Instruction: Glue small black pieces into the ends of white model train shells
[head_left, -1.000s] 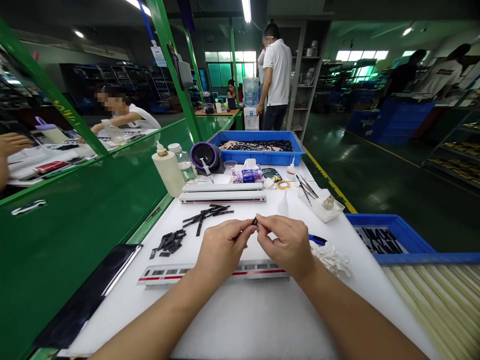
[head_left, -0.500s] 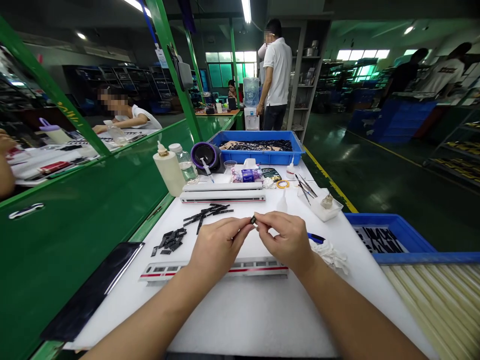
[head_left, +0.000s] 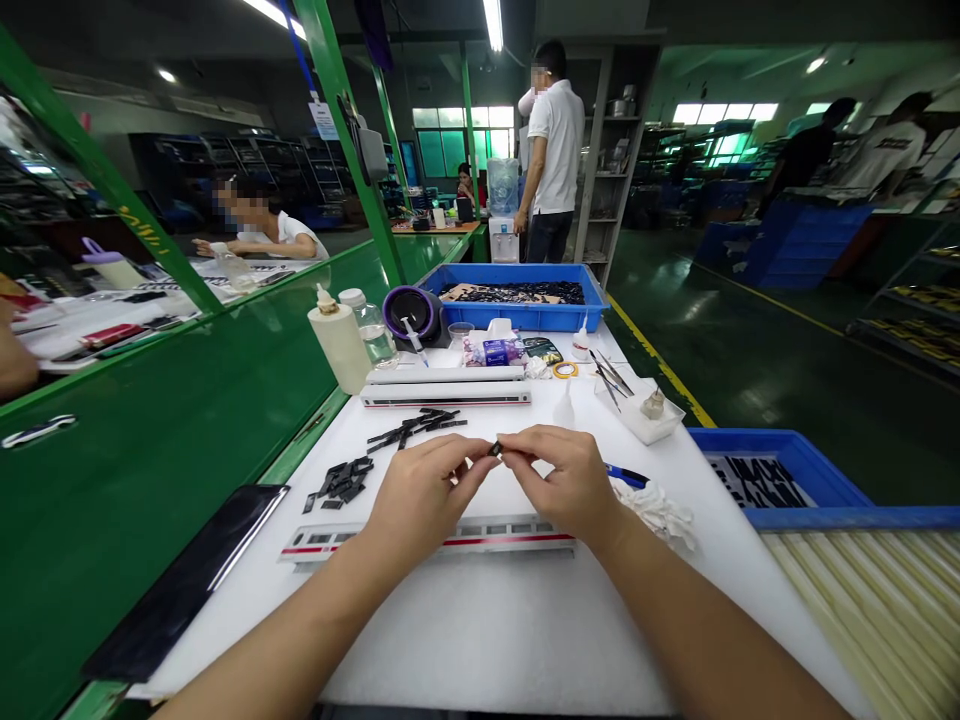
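My left hand [head_left: 427, 490] and my right hand [head_left: 566, 480] meet above the white table, both pinching one small black plastic piece [head_left: 495, 450] between thumb and fingertips. Below them lies a white model train car shell [head_left: 322, 540] with a red stripe; my hands and left forearm hide part of it. To the left is a pile of short black pieces [head_left: 346, 482]. Longer black strips [head_left: 412, 425] lie scattered behind that pile. Further back rest two more pale train shells, the nearer one [head_left: 446, 396] showing a dark window band.
At the back stands a blue bin [head_left: 517, 318] of black parts. Bottles [head_left: 337, 345] and a purple-rimmed black container [head_left: 411, 318] are at the left rear. On the right lie tweezers [head_left: 611, 375], a white tray [head_left: 649, 412], a blue pen [head_left: 628, 476] and crumpled tissue [head_left: 658, 512].
Both hands have shifted slightly left and down with the small black piece, which is now turned at a different angle. The shells and piles stay put.
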